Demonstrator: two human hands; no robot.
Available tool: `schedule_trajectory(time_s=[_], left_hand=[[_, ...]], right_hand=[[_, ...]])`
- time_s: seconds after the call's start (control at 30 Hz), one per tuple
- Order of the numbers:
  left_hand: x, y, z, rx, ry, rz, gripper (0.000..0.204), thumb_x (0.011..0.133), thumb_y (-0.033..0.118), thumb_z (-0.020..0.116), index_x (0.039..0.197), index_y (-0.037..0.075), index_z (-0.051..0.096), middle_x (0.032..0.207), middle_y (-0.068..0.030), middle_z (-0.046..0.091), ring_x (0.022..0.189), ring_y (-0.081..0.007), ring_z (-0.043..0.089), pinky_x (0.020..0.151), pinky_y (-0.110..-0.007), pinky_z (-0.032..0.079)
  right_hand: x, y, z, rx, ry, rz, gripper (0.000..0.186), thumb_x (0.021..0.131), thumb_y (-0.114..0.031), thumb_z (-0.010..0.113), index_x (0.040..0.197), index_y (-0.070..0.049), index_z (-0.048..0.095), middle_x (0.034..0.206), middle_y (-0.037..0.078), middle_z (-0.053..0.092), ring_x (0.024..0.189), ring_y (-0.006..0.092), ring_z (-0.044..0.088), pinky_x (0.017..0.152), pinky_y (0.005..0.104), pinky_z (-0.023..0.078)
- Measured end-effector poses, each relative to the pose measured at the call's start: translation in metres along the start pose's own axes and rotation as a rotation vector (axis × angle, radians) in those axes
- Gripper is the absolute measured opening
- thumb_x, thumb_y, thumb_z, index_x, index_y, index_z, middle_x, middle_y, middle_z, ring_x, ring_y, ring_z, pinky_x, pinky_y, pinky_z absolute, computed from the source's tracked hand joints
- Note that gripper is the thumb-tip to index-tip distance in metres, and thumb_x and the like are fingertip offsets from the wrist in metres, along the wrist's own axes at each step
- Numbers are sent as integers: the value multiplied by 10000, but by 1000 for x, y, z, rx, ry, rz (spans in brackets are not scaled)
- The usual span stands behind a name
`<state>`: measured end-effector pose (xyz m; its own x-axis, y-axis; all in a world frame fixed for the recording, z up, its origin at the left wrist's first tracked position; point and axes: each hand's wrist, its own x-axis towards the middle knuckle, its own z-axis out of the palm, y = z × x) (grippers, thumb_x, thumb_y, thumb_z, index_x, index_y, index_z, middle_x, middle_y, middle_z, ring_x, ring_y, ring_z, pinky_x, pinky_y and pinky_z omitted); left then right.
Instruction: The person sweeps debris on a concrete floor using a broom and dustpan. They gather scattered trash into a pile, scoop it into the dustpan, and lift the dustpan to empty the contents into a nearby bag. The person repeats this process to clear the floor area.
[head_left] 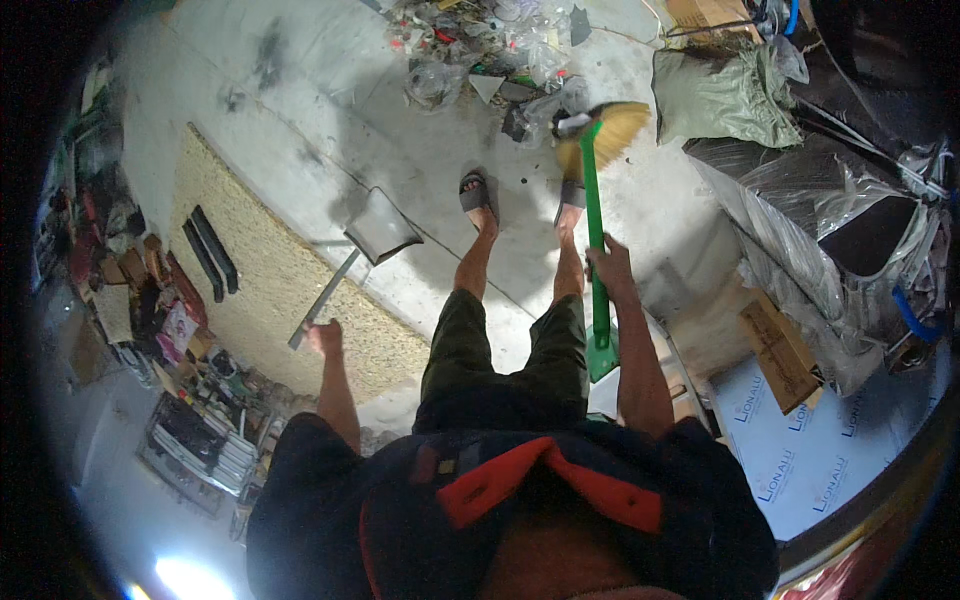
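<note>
My left hand (325, 338) is closed on the long handle of a metal dustpan (383, 222), whose pan hangs left of my feet near the edge of a speckled beige board (300, 310). My right hand (612, 268) grips the green handle of a broom (593, 180). The broom's yellow bristle head (628, 130) is slightly blurred, out past my right sandal (568, 200). Beyond it lies a heap of plastic scraps and mixed litter (450, 50) on the concrete floor (250, 60).
Two dark strips (205, 260) lie on the board. Cluttered boxes and materials (175, 320) line the left. At right are a pale green sack (720, 100), plastic-wrapped items (780, 220), a torn cardboard piece (775, 355) and a white film-covered sheet (820, 460).
</note>
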<state>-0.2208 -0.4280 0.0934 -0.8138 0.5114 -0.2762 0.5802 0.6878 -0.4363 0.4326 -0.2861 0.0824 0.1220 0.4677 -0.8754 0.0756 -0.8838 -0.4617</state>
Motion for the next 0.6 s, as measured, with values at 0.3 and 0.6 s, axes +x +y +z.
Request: schedule_trajectory(time_s=[0.3,0.6], left_hand=[[64,-110,-38,-143,-5,-513,978,781,479,777,1555,149,277,1473,-199,351,1312,-400,413,994,-543,468],[125,-173,76,-796,-388,-475,1010,818,343,802,1609,136,209,1302,-246,610,1159,-384,606,970,-472,523]], right_hand=[[30,-127,101,-119,-41,-137,403,874,-89,652,1264,3,609,694,59,626,546,131,585,474,300,488],[-105,-119,74,-406,212,-78,318,923,-186,686,1123,45,596,727,74,629,530,164,579,448,340,467]])
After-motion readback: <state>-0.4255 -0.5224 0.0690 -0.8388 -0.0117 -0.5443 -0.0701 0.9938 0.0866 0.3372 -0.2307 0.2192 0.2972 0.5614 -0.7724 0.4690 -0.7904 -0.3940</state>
